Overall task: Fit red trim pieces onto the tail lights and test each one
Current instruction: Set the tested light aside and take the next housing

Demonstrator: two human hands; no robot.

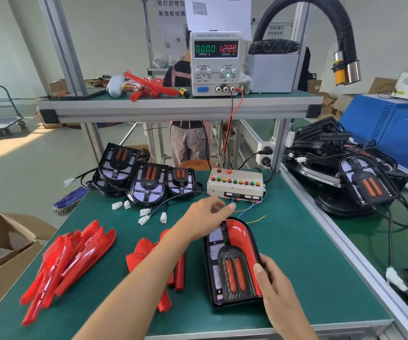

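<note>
Right hand grips the tail light steady. Left hand, fingers loose, reaching beyond it toward the button box. Plug in gently.

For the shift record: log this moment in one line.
left hand: open, reaching toward test box | right hand: gripping tail light | red trim: fitted | supply: zero current

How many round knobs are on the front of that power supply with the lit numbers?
4 knobs, all in one row under the display of the power supply: two at the left, two at the right.
</note>
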